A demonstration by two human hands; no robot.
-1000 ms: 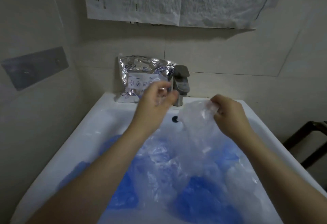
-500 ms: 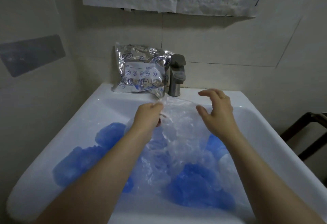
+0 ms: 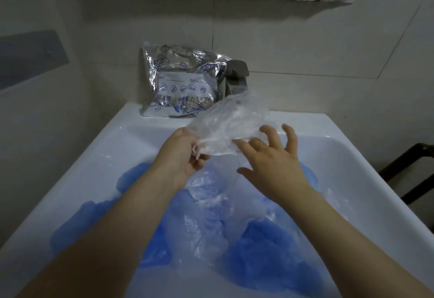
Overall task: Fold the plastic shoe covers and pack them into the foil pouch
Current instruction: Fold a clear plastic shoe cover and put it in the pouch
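The person stands over a white sink [image 3: 352, 156], working one clear cover [image 3: 231, 123] above the basin. The left hand [image 3: 185, 154] pinches the cover at its left edge, fingers curled round the bunched plastic. The right hand [image 3: 273, 156] is released: its fingers are spread and rest on or just under the cover's right part, gripping nothing that can be seen. The cover hangs crumpled between the two hands, and no clean crease shows in it.

The foil pouch [image 3: 180, 81] stands on the sink's back ledge, leaning on the wall just beside the tap [image 3: 237, 76]. Some blue shows through its lower clear part, so it may already hold a few covers, though that cannot be told for sure. Whether its mouth is open cannot be told either.

The task looks to be early or midway at most. In the basin lies a loose pile of blue covers [image 3: 270, 246] with more clear plastic [image 3: 206, 203] draped over them, all unfolded and unpacked. The one in hand is only at its first fold, by the look of it. Left to do: flatten and fold this cover, carry it to the pouch, slip it in, then repeat for each piece in the basin. The thin film will likely spring open unless pressed flat.
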